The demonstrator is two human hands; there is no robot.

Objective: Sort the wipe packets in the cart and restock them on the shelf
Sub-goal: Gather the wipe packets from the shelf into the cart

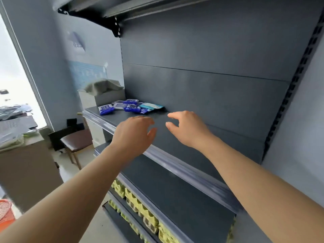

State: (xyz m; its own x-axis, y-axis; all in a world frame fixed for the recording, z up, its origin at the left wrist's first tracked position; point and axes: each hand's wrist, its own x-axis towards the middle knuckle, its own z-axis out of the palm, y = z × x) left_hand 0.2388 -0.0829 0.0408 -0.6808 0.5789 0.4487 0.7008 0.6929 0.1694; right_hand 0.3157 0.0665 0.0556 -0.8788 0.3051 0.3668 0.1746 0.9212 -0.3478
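wipe packets: heaped at the shelf's far left end
left hand: empty, over the shelf's front edge
right hand: empty, over the shelf

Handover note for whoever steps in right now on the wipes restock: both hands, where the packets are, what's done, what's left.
Left hand: open, holds nothing, over the shelf near its front edge.
Right hand: open, fingers loosely curled, holds nothing, beside the left hand over the same shelf.
Wipe packets: a loose cluster at the shelf's far left end, mostly blue, with a teal packet at its right.
Done: those packets are on the shelf.
Left: the cluster looks unaligned, so it probably needs straightening and grouping by colour. The cart is out of view, so I cannot tell how many packets remain.
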